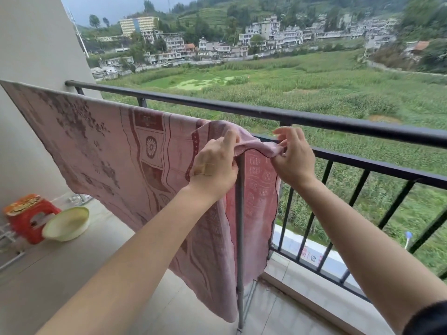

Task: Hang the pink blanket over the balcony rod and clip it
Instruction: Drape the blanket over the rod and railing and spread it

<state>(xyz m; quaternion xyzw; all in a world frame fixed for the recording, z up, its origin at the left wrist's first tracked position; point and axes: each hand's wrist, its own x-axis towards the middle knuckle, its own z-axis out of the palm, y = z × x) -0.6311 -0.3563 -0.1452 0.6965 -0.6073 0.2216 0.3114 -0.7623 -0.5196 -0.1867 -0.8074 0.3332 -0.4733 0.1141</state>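
The pink blanket [101, 151], patterned in dark red, hangs spread over a horizontal rod that it hides, from the far left to the middle. A grey upright pole [240, 238] of the drying rack stands under its right end. My left hand [215, 163] pinches the blanket's top edge just left of the pole top. My right hand [294, 155] grips the bunched corner of the blanket [268, 148] just right of it, close to the black balcony railing [338, 122]. No clip is in view.
A red plastic stool [31, 218] with a packet on top and a pale green basin [66, 223] sit on the balcony floor at the left. The wall runs along the left. Beyond the railing is a drop to fields and buildings.
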